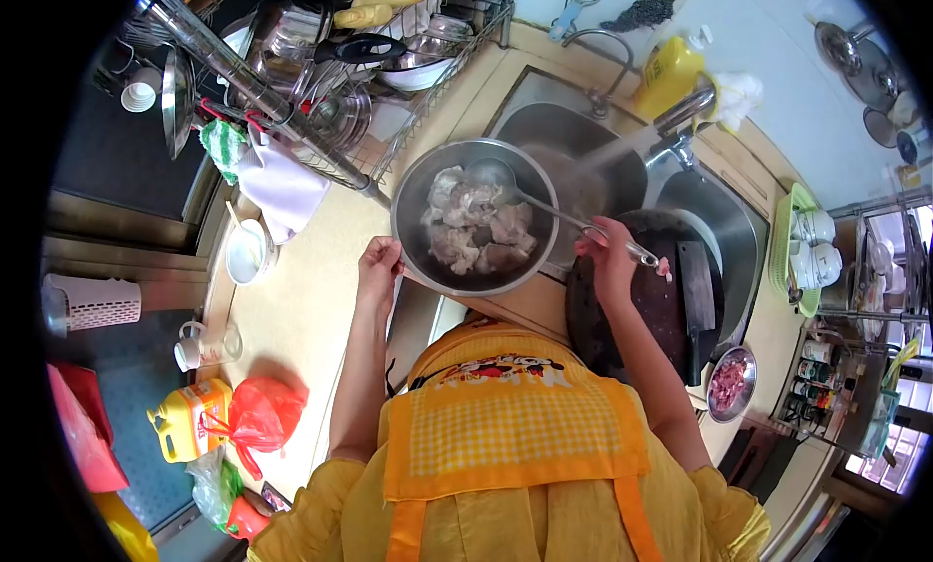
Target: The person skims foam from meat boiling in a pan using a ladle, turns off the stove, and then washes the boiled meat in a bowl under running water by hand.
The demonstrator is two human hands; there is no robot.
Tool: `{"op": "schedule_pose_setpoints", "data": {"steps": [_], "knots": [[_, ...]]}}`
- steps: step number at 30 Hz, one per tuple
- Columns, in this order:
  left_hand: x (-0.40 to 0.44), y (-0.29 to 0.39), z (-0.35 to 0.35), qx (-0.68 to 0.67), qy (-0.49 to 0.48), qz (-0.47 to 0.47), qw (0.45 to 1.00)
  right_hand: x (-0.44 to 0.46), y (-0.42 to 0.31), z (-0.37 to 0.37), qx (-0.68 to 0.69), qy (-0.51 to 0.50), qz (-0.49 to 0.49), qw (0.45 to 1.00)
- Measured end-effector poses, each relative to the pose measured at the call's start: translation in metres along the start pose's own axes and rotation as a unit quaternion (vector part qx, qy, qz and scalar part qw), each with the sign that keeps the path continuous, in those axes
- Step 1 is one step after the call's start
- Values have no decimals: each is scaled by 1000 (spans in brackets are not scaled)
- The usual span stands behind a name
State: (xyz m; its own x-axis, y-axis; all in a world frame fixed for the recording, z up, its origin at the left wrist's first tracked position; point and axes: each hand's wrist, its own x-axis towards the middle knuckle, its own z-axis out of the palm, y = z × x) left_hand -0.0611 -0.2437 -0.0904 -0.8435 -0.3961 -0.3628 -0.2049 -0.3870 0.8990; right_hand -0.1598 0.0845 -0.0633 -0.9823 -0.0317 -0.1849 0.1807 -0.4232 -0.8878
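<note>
My left hand (380, 263) is closed on the rim of a steel bowl (410, 259) at the left edge of the sink. Pieces of pale meat (476, 222) lie inside it. A metal ladle (549, 208) is held by its handle in my right hand (604, 253), its round end among the meat at the back of the bowl. Below and right of that hand, a dark round board (632, 314) rests over the sink, and a cleaver (696, 290) lies on it. A small bowl of chopped red meat (731, 385) is to the board's right.
Behind the bowl is a double sink (573, 124) with a faucet (680, 115). A dish rack (389, 144) stands back left, its post close to the bowl. A white cup (250, 253), yellow jug (190, 421) and red bag (264, 414) are left; a green basket (780, 251) is right.
</note>
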Motion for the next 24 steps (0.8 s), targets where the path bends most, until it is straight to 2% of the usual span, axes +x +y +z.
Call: {"op": "schedule_pose_setpoints", "data": {"steps": [2, 6, 8, 11, 14, 17, 20, 22, 23, 24], "knots": [[1, -6, -4, -8, -1, 6, 1000, 12, 13, 7, -78, -3, -1, 997], [0, -8, -5, -5, -5, 15, 1000, 63, 12, 16, -128, 27, -15, 991], [-1, -2, 3, -11, -7, 17, 1000, 94, 1, 30, -37, 79, -62, 994], [-2, 7, 15, -13, -15, 10, 1000, 137, -13, 38, 145, 106, -69, 981], [-5, 12, 25, -16, -15, 3, 1000, 157, -18, 38, 235, 155, -46, 958], [-9, 12, 30, -21, -14, -1, 1000, 156, -22, 37, 249, 164, -36, 954], [-10, 14, 31, -20, -18, 0, 1000, 149, -23, 42, 240, 164, -81, 954], [-8, 8, 28, -27, -19, -6, 999, 153, -8, 26, -12, 29, -108, 994], [-8, 6, 25, -34, -21, -8, 999, 151, -3, 20, -140, -38, -117, 982], [-7, 3, 22, -41, -23, -10, 999, 148, 4, 15, -185, -69, -35, 980]]}}
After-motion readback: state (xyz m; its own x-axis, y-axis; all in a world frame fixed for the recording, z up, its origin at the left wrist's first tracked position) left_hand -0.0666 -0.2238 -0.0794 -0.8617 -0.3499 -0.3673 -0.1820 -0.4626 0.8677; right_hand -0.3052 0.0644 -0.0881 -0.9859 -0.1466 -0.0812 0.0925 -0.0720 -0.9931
